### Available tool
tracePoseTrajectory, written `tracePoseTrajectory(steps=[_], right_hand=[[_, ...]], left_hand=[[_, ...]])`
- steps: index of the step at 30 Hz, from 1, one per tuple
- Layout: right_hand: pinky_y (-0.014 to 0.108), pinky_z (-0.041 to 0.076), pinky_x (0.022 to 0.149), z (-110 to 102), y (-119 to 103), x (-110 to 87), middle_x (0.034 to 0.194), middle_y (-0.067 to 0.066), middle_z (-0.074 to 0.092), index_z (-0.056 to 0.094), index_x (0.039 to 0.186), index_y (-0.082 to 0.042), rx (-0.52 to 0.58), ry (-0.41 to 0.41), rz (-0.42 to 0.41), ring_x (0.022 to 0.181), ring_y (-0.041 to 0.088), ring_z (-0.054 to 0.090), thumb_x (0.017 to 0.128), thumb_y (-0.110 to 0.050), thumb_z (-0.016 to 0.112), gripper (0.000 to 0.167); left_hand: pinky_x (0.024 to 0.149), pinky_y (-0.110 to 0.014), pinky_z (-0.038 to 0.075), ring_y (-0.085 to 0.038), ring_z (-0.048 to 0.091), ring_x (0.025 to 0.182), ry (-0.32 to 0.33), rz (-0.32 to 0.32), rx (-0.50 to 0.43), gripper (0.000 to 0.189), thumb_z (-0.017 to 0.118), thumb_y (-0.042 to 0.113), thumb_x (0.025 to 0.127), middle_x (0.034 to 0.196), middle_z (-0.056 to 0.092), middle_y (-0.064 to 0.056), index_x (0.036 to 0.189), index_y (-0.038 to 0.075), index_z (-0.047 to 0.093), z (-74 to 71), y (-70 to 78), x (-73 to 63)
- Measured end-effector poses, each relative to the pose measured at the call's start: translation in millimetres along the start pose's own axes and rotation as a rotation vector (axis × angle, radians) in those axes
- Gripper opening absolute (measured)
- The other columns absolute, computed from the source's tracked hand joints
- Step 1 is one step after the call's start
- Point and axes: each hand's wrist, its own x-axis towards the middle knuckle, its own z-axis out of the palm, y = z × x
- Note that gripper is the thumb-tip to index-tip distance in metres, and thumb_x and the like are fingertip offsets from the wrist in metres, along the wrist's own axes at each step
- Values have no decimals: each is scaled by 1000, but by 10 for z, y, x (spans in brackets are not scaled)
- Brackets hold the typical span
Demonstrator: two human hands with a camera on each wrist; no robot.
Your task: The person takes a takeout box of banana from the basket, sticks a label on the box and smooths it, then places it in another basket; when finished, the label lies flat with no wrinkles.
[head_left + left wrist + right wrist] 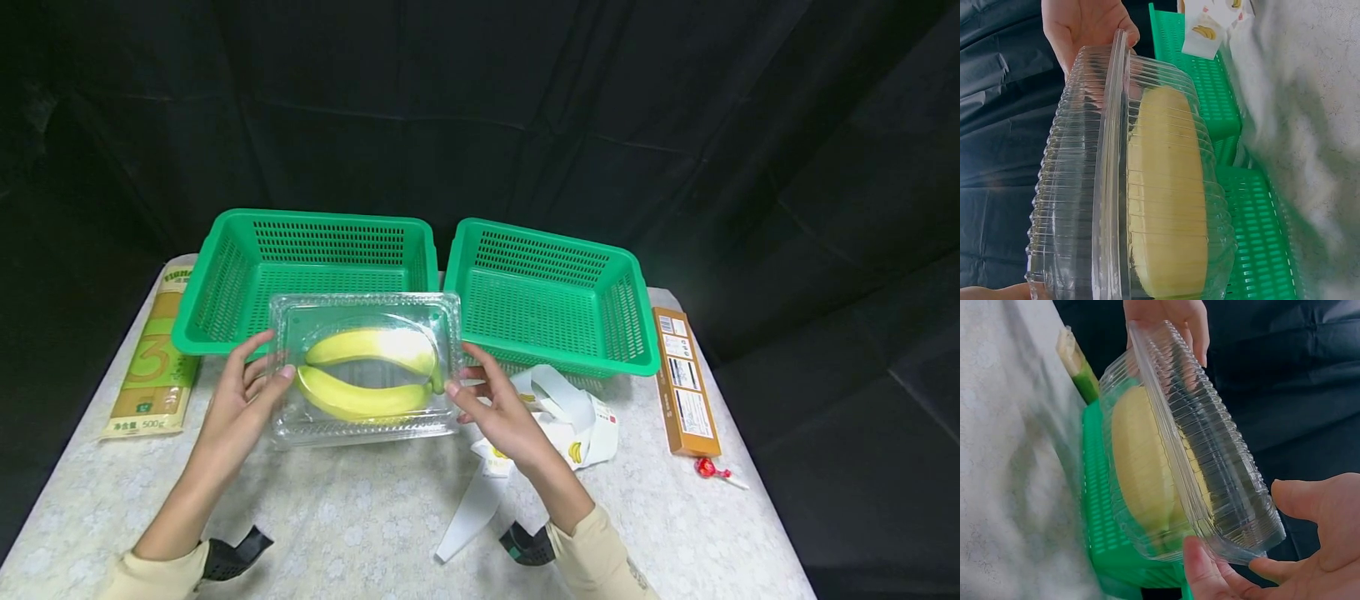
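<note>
Both hands hold a clear plastic clamshell box (453, 342) up between them, one at each short end. Inside it lie two yellow bananas (367, 398), their greenish ends meeting at the right. My left hand (238, 400) grips the left end, thumb at the near side and fingers around the edge. On the opposite end my right hand (504, 408) pinches the rim between thumb and fingers. Seen from the right wrist, the lid and base meet along a flat rim (1169, 444), with the fingertips (1200, 562) against the box corner.
Two green plastic baskets, left (202, 287) and right (551, 308), stand along the back. Crumpled white wrapping (592, 433) with banana prints lies below the right basket. A yellow-green packet (153, 358) is at far left; an orange box (686, 383) and red lollipop (705, 467) at right.
</note>
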Motion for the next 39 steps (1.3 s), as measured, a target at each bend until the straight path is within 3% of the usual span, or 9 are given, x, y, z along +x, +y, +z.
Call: tracePoseTrajectory(steps=[8, 18, 23, 30, 39], right_hand=[[42, 58, 87, 8, 23, -8, 139, 17, 43, 23, 159, -29, -4, -4, -5, 112, 24, 55, 103, -25, 57, 65], [44, 58, 87, -18, 58, -30, 140, 16, 41, 21, 159, -32, -15, -31, 9, 113, 24, 54, 103, -29, 57, 66], [47, 58, 87, -7, 64, -40, 139, 17, 41, 21, 159, -31, 0, -32, 2, 109, 22, 54, 103, -27, 58, 67], [37, 57, 83, 1, 94, -66, 139, 17, 41, 22, 159, -31, 5, -39, 11, 107, 21, 54, 103, -26, 58, 68], [40, 58, 84, 18, 137, -103, 139, 17, 42, 22, 159, -31, 11, -33, 13, 108, 22, 54, 102, -26, 58, 67]], left_hand=[[85, -9, 48, 9, 48, 111, -1, -1, 2, 68, 50, 34, 106, 156, 37, -22, 161, 18, 14, -11, -1, -7], [82, -10, 49, 12, 49, 107, 6, -6, 27, 67, 49, 34, 106, 155, 39, -22, 161, 17, 15, -3, -14, -37], [84, -7, 45, 13, 48, 108, 7, -5, 27, 66, 49, 34, 106, 154, 39, -21, 161, 18, 16, -14, -27, -50], [85, -8, 46, 13, 48, 110, -8, -16, 4, 66, 49, 32, 106, 153, 39, -19, 162, 19, 15, -28, -48, -86], [85, -9, 47, 8, 47, 113, -19, -28, 7, 67, 48, 34, 107, 155, 36, -20, 162, 21, 12, -12, -68, -118]])
